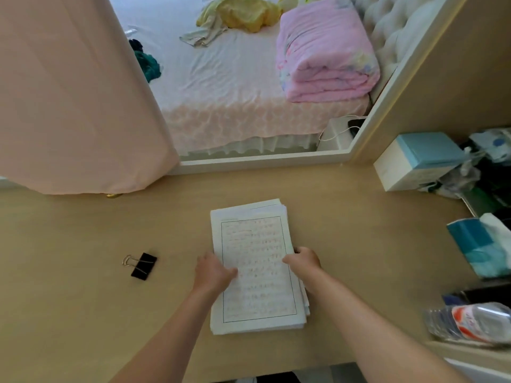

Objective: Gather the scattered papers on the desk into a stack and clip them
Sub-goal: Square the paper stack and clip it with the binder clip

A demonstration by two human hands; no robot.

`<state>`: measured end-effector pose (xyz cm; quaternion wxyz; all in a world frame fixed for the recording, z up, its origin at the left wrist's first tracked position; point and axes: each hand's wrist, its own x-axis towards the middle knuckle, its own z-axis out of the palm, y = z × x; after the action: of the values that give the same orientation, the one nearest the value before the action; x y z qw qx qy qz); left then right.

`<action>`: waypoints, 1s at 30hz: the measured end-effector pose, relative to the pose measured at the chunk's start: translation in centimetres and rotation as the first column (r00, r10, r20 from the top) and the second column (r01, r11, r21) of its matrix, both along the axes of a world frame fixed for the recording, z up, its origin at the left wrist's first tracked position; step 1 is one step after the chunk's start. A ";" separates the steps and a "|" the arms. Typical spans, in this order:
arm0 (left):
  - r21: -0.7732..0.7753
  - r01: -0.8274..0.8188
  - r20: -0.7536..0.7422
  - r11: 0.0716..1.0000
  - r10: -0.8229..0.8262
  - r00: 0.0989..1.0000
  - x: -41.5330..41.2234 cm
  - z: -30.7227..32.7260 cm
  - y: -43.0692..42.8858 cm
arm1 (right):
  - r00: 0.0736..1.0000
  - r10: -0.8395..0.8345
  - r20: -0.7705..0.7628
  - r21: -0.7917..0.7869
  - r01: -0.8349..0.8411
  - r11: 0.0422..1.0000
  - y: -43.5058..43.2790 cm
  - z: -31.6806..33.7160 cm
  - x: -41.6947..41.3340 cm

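A stack of white papers with a ruled, written top sheet lies in the middle of the wooden desk; its sheets are slightly fanned at the far and right edges. My left hand grips the stack's left edge, thumb on top of the sheet. On the right edge, my right hand holds the stack with its thumb over the top page. A black binder clip with silver handles lies on the desk to the left, apart from both hands.
A pink curtain hangs at the desk's far left. Boxes, a tissue pack and a plastic bottle crowd the right side. Beyond the desk is a bed with a folded pink blanket.
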<state>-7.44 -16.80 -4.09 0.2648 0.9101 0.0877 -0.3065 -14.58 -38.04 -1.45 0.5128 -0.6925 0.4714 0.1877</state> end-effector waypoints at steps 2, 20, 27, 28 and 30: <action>0.029 -0.026 0.017 0.999 0.026 1.000 -0.2 0.1 1.2 | 0.996 0.087 -0.013 0.008 -0.087 0.996 0.9 0.0 0.7; -0.014 -0.118 0.028 0.993 0.118 0.993 0.2 -0.2 6.8 | 0.967 0.210 -0.146 -0.188 -0.235 0.954 8.1 -0.3 2.9; -0.070 -0.100 0.049 0.993 0.103 0.993 0.1 -0.8 7.9 | 1.000 -0.009 0.020 0.075 0.007 0.997 7.9 0.5 3.3; -0.071 -0.095 0.052 0.993 0.099 0.994 0.1 -0.9 8.0 | 1.000 -0.018 0.006 0.101 0.017 0.995 7.8 0.6 3.3; -0.074 -0.090 0.059 0.993 0.095 0.994 0.0 -1.0 8.1 | 1.000 -0.024 -0.011 0.137 0.025 0.990 7.5 0.5 3.3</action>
<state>-7.41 -8.74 -5.07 0.3134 0.9042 0.1106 -0.2683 -11.23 -30.58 -0.97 0.5591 -0.6490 0.4683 0.2164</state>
